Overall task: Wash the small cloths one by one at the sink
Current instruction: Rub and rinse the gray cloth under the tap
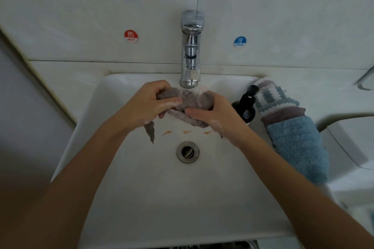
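Pale tiled wall w/ red HOT sticker (131,36) and blue COLD sticker (240,41) backs our white sink (125,178), chrome tap (190,50) at centre. On the sink's right rim we've got a stack of fluffy cloths (291,127): striped one, mauve one, blue one. Black pump bottle (247,105) stands just beside them, btwn stack and our right hand (210,115). We hold a grey cloth (190,103) over the basin, right under the spout. Left hand (147,103) grips its left end, fingers curled round; right hand clamps the right end, thumb on top. Cloth bunches btwn both grips; one corner hangs below the left hand. Suds on both hands. Drain (187,151) sits below, 3 orange marks near it.
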Motion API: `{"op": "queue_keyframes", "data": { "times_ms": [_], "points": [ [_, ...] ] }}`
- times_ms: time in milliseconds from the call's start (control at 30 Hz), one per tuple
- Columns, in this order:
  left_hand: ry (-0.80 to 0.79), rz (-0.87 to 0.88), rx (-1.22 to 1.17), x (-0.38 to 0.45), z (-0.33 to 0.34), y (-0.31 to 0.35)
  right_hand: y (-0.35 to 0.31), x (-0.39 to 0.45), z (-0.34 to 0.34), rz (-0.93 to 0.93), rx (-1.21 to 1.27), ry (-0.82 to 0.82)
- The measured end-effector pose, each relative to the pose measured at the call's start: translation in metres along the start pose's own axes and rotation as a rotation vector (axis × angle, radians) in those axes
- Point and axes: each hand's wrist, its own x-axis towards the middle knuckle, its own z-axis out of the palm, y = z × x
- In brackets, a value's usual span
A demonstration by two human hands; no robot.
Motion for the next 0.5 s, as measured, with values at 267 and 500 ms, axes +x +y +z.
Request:
{"op": "queue_keyframes", "data": {
  "times_ms": [267,500],
  "points": [
    [-0.224,-0.055,0.149,-0.004,-0.012,-0.001,-0.006,-0.003,-0.016,0.014,-0.363,-0.138],
    [-0.298,-0.158,0.222,-0.007,-0.017,0.0,-0.004,-0.005,-0.023,-0.002,-0.148,-0.221]
  ]
}}
